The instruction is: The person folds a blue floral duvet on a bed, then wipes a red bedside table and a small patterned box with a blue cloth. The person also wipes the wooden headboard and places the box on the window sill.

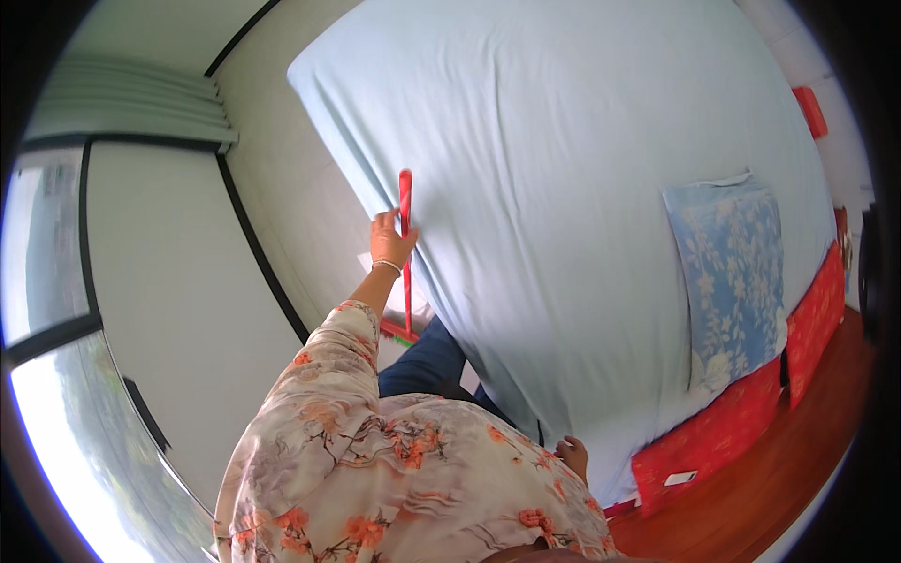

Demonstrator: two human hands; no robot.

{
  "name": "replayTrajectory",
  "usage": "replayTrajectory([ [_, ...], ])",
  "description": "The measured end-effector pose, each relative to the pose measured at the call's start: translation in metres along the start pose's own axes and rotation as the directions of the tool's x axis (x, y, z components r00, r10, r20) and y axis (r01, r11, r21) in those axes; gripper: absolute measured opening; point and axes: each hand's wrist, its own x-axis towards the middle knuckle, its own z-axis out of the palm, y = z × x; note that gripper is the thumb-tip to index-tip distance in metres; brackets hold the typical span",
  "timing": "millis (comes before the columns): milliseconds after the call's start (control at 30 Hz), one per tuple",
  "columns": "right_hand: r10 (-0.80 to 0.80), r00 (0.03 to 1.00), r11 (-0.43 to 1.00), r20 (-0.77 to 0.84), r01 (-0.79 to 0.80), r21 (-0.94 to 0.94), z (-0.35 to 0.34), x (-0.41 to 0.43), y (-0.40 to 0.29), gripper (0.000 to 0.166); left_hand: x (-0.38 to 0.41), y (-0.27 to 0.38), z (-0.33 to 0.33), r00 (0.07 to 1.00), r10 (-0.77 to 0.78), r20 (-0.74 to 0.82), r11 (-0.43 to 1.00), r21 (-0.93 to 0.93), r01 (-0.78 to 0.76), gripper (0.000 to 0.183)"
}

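A broom with a long red plastic handle (406, 186) stands nearly upright at the side of the bed, its head with green bristles (402, 342) down by my leg. My left hand (391, 243), with a bracelet at the wrist, is at the handle, thumb to one side and fingers to the other. Whether it grips firmly is hard to tell. Low beside my body, my right hand (574, 456) has curled fingers near the bed's edge, and nothing shows in it. A pale blue sheet (577, 211) covers the bed.
A folded blue floral cloth (735, 281) lies on the bed's right part. Red fabric (711, 440) hangs below the sheet, with a small white object (680, 478) on it. Reddish-brown flooring (746, 503) shows at right. Windows (53, 239) and a curtain (134, 102) are at left.
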Motion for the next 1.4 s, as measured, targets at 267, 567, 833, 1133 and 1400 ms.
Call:
replayTrajectory([
  [267, -0.094, 0.978, 0.973, -0.189, 0.130, 0.191, 0.090, -0.092, -0.020, 0.032, 0.033, -0.030, 0.031, 0.735, -0.150, 0.662, 0.649, -0.494, 0.578, 0.017],
  [567, 0.156, 0.968, 0.810, -0.198, -0.011, 0.586, 0.240, -0.136, 0.119, 0.032, 0.048, 0.065, -0.048, 0.710, 0.034, 0.704, 0.759, -0.480, 0.440, 0.028],
  [833, 0.224, 0.954, 0.597, -0.197, 0.025, 0.802, 0.383, -0.169, 0.206, 0.033, 0.011, 0.030, -0.048, 0.588, 0.337, 0.736, 0.920, -0.390, -0.039, 0.025],
  [1133, 0.546, 0.833, 0.219, -0.091, -0.037, 0.975, 0.585, -0.240, 0.342, 0.009, -0.078, 0.079, -0.086, 0.373, 0.550, 0.747, 0.833, -0.519, -0.191, 0.019],
  [1400, 0.553, 0.792, -0.246, 0.258, -0.140, 0.959, 0.776, -0.273, 0.350, 0.018, -0.104, 0.073, -0.054, 0.095, 0.608, 0.788, 0.773, -0.561, -0.298, 0.024],
])
